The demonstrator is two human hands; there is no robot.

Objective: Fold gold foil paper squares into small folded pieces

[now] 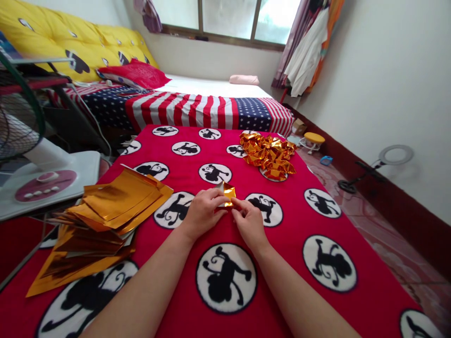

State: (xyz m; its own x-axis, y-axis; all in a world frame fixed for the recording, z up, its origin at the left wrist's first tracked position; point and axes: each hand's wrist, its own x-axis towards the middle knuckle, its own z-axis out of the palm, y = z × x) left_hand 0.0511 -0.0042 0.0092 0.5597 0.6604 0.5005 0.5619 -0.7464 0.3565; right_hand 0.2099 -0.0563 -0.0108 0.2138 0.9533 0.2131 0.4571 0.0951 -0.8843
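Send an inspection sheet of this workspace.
Surface: red cloth with black-and-white monkey roundels
Job's things: small creased gold foil sheet between hands; loose stack of gold foil sheets, left; heap of folded gold foil pieces, far right
Clutter: white plastic fan base, left
Hands: left hand holds sheet's left side; right hand touches its near right corner
Cables: thin white cable beyond fan
Surroundings: flag-print bed cover; round yellow stool

We see shiny orange-gold foil sheets (123, 202), a crimson blanket (289, 230) patterned with black monkeys in white circles, and red, white and blue stars-and-stripes bedding (197, 110).
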